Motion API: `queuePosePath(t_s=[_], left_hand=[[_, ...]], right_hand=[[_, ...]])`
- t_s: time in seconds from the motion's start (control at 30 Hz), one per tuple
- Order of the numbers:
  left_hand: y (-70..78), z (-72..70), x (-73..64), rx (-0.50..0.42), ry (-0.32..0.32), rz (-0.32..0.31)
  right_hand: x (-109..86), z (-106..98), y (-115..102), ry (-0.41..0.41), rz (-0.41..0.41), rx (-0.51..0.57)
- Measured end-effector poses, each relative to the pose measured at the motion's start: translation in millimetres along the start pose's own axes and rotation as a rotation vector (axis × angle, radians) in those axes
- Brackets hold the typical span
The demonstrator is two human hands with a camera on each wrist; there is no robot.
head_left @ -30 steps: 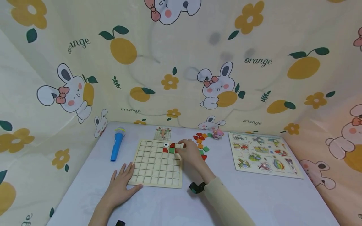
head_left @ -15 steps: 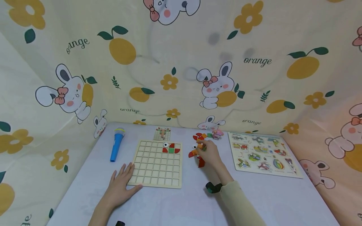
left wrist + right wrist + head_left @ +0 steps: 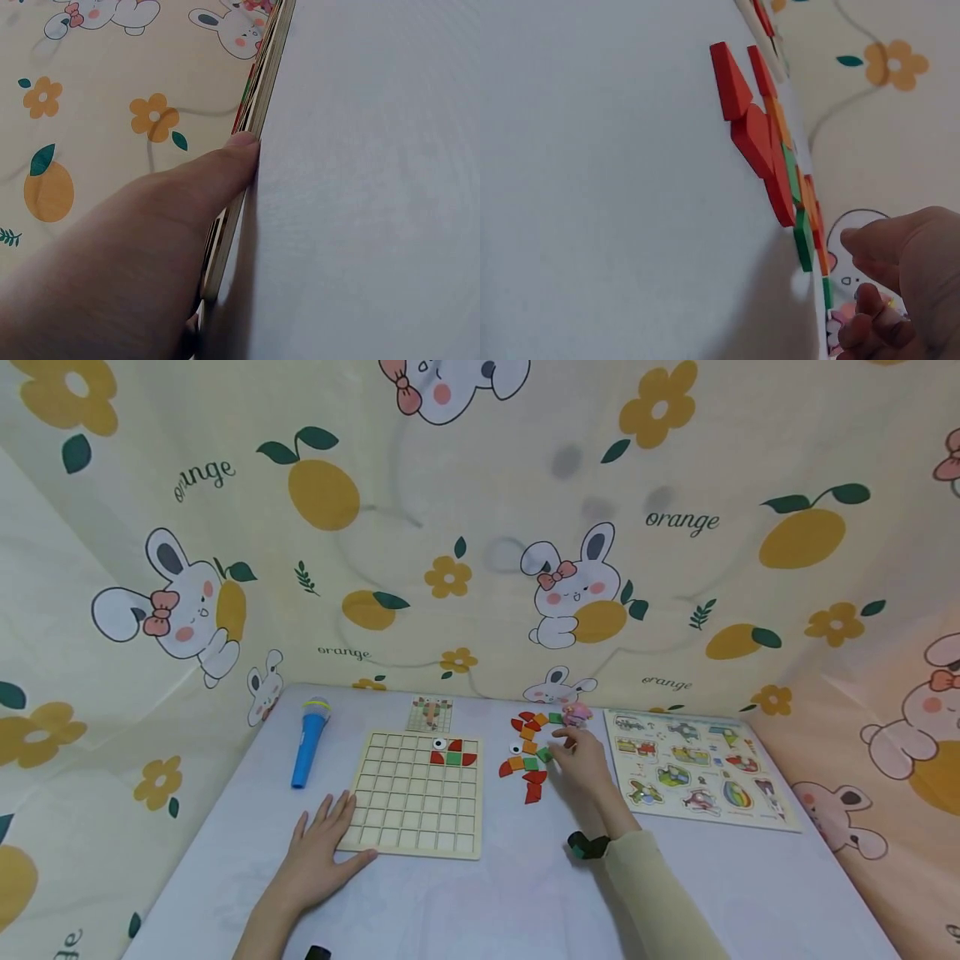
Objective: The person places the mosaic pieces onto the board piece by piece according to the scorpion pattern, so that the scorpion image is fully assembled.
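A wooden grid board (image 3: pixel 412 810) lies on the table. In its upper right cells sit a round eye piece (image 3: pixel 439 744), a green square (image 3: pixel 453 759) and several red quarter-round pieces (image 3: pixel 468 760). My left hand (image 3: pixel 322 852) rests at the board's lower left corner, fingers spread; in the left wrist view the thumb (image 3: pixel 236 154) lies along the board's edge. My right hand (image 3: pixel 588 767) hovers beside the loose tiles, close to a green tile (image 3: pixel 545 754). Its thumb and fingers stand apart in the right wrist view, and no piece shows between them.
Loose orange tiles (image 3: pixel 528 735), red pieces (image 3: pixel 533 792) and a second eye piece (image 3: pixel 515 748) lie right of the board. Behind are a pattern card (image 3: pixel 430 715) and pink figurine (image 3: pixel 577 715). A blue toy microphone (image 3: pixel 310 743) lies left, a picture puzzle (image 3: pixel 705 768) right.
My right hand has left the board's upper right corner and moved right, over and then beside the loose tiles. Some tiles have shifted. My left hand has stayed put.
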State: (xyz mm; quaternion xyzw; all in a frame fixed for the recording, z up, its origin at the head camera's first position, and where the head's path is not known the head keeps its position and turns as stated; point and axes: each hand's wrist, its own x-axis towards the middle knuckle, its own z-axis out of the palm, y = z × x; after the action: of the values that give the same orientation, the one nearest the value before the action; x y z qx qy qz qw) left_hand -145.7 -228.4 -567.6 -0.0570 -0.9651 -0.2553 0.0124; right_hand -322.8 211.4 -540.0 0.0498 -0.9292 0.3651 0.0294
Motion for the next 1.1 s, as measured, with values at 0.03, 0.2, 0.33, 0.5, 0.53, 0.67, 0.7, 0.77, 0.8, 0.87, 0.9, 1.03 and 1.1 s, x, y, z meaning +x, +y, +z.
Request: queuePosePath(t_s=[0.03, 0.2, 0.33, 0.5, 0.53, 0.67, 0.7, 0.77, 0.8, 0.87, 0.9, 1.03, 1.1], left_hand=[[0.1, -0.4, -0.1, -0.001, -0.001, -0.001], [-0.3, -2.1, -0.7, 0.003, -0.008, -0.010], [-1.0, -2.1, -1.2, 0.006, -0.003, -0.007], [-2.0, 0.4, -0.1, -0.008, 0.003, 0.003], [-2.2, 1.2, 0.2, -0.009, 0.001, 0.003], [-2.2, 3.0, 1.2, -0.006, -0.006, -0.002], [-2.0, 3.0, 1.3, -0.004, -0.006, -0.003], [-1.3, 2.3, 1.3, -0.003, -0.007, -0.005], [-1.0, 1.9, 1.2, -0.002, -0.005, -0.006], [-0.4, 1.0, 1.1, 0.000, -0.005, -0.005], [0.0, 0.5, 1.0, 0.000, -0.005, -0.005], [0.3, 0.3, 0.9, 0.006, -0.011, -0.008], [0.0, 0.8, 1.2, 0.004, -0.013, -0.011]], right_hand=[[0.6, 1, -1, -0.008, -0.007, 0.001], [3.6, 13, -13, -0.049, -0.039, -0.013], [5.6, 24, -27, -0.068, -0.040, -0.026], [8.8, 34, -39, -0.109, 0.014, -0.073], [9.5, 35, -41, -0.118, 0.028, -0.083], [12.8, 38, -45, -0.134, 0.055, -0.113], [13.5, 38, -46, -0.138, 0.054, -0.116], [15.1, 40, -47, -0.141, 0.032, -0.128], [15.7, 40, -48, -0.142, 0.025, -0.126], [16.2, 41, -50, -0.135, 0.005, -0.124], [16.1, 42, -52, -0.127, 0.004, -0.122], [13.8, 42, -58, -0.098, 0.033, -0.098], [13.1, 42, -60, -0.095, 0.042, -0.097]])
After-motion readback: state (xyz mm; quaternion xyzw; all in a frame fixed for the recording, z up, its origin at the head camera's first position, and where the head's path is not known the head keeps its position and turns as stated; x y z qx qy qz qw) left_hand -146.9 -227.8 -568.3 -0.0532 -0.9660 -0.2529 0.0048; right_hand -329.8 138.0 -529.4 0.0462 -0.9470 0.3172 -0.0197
